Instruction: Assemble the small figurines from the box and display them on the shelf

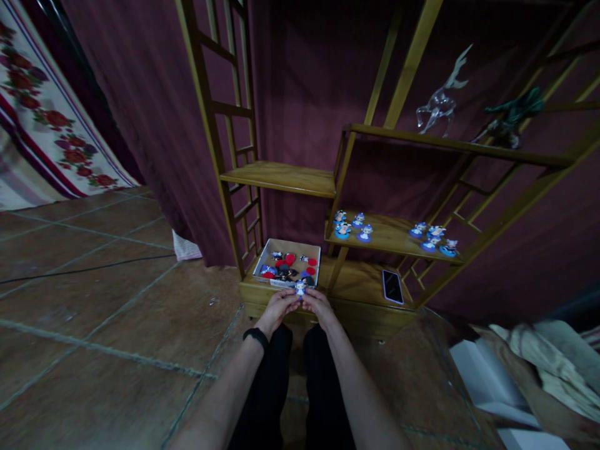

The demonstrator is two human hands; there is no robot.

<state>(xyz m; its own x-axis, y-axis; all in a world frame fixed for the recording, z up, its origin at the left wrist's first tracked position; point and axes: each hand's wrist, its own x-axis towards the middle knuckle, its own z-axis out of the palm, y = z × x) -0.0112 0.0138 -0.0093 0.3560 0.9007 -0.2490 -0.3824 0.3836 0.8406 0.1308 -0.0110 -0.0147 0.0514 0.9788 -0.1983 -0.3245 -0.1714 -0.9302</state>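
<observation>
Head view: a small blue-and-white figurine [300,288] is held upright by the left hand [282,305] and the right hand [319,305], each grip clamped on it at the fingertips, just in front of the open box [300,247]. Loose pieces [283,272] are jumbled inside. More figurines [365,234] are stood on the shelf [394,240] to the right. A drop to the floor [140,294] is judged possible if fingertip pressure is eased; standing ones could be toppled by a careless brush.

Homelike room; display shelf [281,176]; curtain [178,125]

The held figurine [300,288] is white and purple, the curtain [154,119] maroon — the cloth [44,140] white, red-flowered.
</observation>
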